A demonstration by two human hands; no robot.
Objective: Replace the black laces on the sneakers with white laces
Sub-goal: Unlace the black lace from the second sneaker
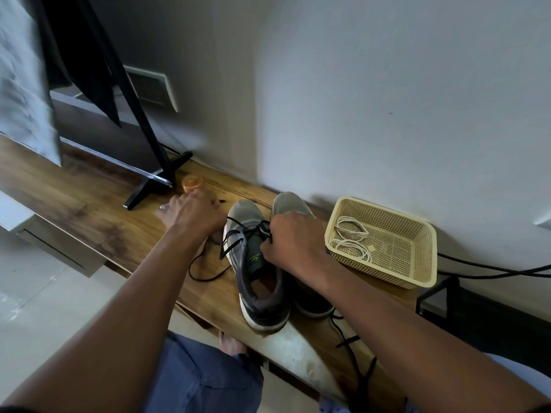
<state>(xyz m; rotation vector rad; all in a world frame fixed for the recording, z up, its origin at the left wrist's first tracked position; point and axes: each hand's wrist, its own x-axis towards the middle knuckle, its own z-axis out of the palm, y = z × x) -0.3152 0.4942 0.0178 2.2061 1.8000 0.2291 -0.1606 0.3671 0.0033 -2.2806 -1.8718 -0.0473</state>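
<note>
Left of the sneakers, the left hand point(190, 211) lies blurred on the bench point(89, 210); I cannot tell its grasp. Immediately right, the right hand point(293, 238) pinches the black lace point(235, 236) of the near sneaker point(256, 263), whose long axis runs toward the wall. Farther right, white laces point(351, 238) wait in the basket point(417, 263), nearer the right hand.

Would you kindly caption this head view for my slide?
Right hand grips black laces on a grey sneaker; white laces wait in the basket.

Two sneakers point(259, 263), one basket point(417, 234), two hands point(193, 213).
</note>
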